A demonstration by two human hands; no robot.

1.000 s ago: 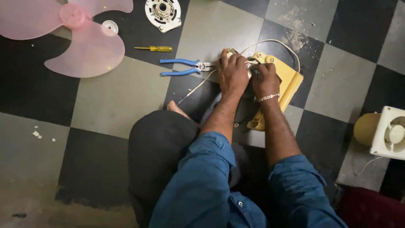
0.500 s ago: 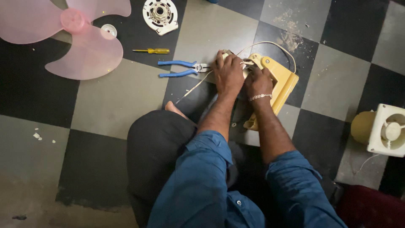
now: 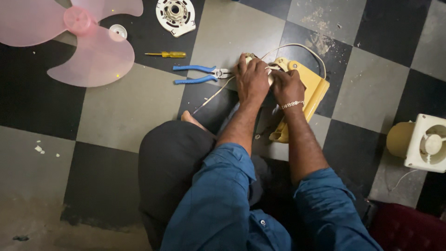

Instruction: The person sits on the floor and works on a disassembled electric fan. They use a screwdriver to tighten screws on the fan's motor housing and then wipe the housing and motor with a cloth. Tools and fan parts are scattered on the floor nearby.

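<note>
**Working the cord at the yellow housing**

The floor under me is a worn checkerboard of dark and grey tiles, and I sit cross-legged on it. My left hand (image 3: 251, 80) is curled over the top end of the yellow housing (image 3: 310, 95), fingers closed around something small and pale there; what exactly it is I cannot tell, since my knuckles hide it. My right hand (image 3: 287, 86) sits just beside it, pinched shut on the white cord (image 3: 297, 47) where it meets the housing. I judge it best to keep both grips close together and the housing steady on the floor.

The housing is a flat, boxy, yellow plastic piece, lying tilted before my knees, the cord looping over its top. Left of the housing lie blue-handled pliers (image 3: 200, 74), further left a yellow screwdriver (image 3: 167, 54), a pink fan blade (image 3: 88, 42); right of it, a cream motor unit (image 3: 420, 142).
</note>
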